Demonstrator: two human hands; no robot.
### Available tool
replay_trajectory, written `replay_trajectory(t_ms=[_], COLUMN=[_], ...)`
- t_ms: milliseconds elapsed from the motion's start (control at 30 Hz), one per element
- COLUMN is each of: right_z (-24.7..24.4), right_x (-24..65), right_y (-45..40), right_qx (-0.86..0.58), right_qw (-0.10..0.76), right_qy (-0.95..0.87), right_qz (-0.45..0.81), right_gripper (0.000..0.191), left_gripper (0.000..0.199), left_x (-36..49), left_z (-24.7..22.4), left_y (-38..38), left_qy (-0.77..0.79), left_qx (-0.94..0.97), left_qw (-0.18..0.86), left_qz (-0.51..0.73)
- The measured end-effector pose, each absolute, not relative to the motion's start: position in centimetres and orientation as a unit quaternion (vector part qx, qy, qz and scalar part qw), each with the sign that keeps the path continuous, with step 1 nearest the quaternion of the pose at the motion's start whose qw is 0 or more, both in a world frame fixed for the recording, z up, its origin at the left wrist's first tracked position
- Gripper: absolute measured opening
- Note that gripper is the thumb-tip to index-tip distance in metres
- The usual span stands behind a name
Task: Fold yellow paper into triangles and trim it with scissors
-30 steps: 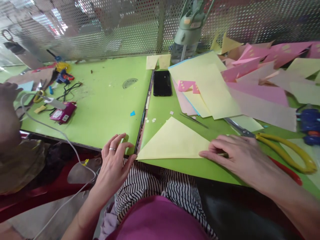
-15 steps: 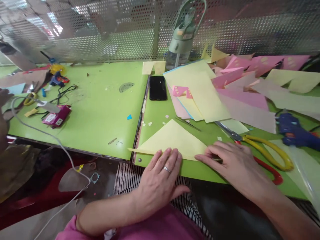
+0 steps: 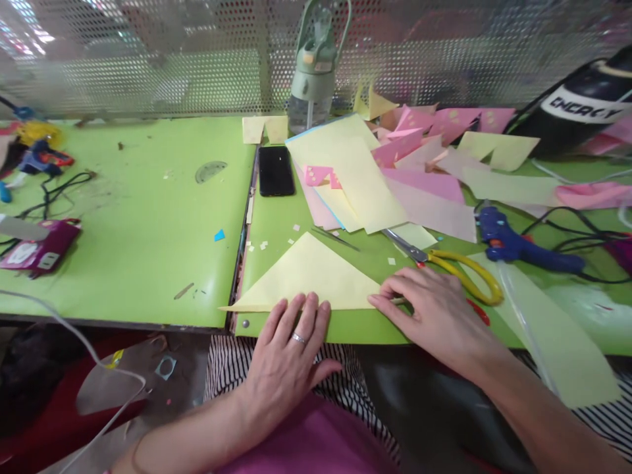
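A pale yellow sheet of paper [image 3: 311,270], folded into a triangle, lies on the green table with its long edge towards me. My left hand [image 3: 291,342] rests on that edge near its middle, fingers stretched out flat and the thumb apart. At the right corner of the paper, my right hand [image 3: 429,306] is closed, with thumb and forefinger pinching the corner. Its other fingers are curled and partly hidden. Just beyond my right hand lie scissors [image 3: 464,280] with yellow and red handles. Tweezers [image 3: 336,239] lie behind the triangle.
Behind the triangle are a black phone [image 3: 276,171], a water bottle [image 3: 311,82] and a pile of yellow and pink paper [image 3: 345,158]. A blue glue gun [image 3: 518,243] lies at right, a protractor [image 3: 210,172] at left. A perforated metal screen [image 3: 197,59] borders the table's back.
The view has swung to the right, bringing a dark bag-like thing with white lettering into sight. Both hands stay at the long edge of the folded paper, which looks pressed flatter.
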State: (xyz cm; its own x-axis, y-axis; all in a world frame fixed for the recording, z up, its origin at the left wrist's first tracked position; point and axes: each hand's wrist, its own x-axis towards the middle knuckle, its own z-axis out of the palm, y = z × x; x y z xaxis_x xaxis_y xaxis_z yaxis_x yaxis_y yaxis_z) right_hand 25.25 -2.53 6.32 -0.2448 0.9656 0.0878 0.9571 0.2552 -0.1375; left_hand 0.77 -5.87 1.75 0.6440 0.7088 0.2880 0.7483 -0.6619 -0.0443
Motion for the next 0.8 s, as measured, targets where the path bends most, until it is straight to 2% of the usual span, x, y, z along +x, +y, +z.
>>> replay_trajectory(t_ms=[267, 400, 533, 600, 667, 800], right_z=[6.5, 6.8, 7.6, 7.4, 6.4, 3.1], right_x=[26.2, 27.0, 25.6, 23.6, 21.3, 18.6], right_y=[-3.2, -3.5, -4.6, -5.4, -6.2, -7.0], right_qx=[-0.631, -0.639, -0.600, -0.532, -0.474, -0.439], right_qw=[0.050, 0.043, 0.109, 0.151, 0.162, 0.167], right_qy=[-0.774, -0.766, -0.775, -0.817, -0.856, -0.874], right_qz=[0.012, -0.058, -0.167, -0.166, -0.130, -0.124], right_gripper=[0.029, 0.017, 0.022, 0.023, 0.031, 0.072], left_gripper=[0.067, 0.065, 0.065, 0.065, 0.063, 0.060], left_x=[0.7, 0.7, 0.8, 0.8, 0.7, 0.5], left_z=[1.8, 2.0, 1.8, 1.6, 1.6, 1.6], left_y=[-6.0, -5.9, -5.9, -5.8, -5.8, -5.6], left_qy=[-0.407, -0.403, -0.402, -0.404, -0.403, -0.384], left_qx=[-0.901, -0.903, -0.903, -0.902, -0.903, -0.913], left_qw=[0.075, 0.073, 0.070, 0.071, 0.074, 0.087], left_qz=[-0.129, -0.129, -0.133, -0.135, -0.131, -0.104])
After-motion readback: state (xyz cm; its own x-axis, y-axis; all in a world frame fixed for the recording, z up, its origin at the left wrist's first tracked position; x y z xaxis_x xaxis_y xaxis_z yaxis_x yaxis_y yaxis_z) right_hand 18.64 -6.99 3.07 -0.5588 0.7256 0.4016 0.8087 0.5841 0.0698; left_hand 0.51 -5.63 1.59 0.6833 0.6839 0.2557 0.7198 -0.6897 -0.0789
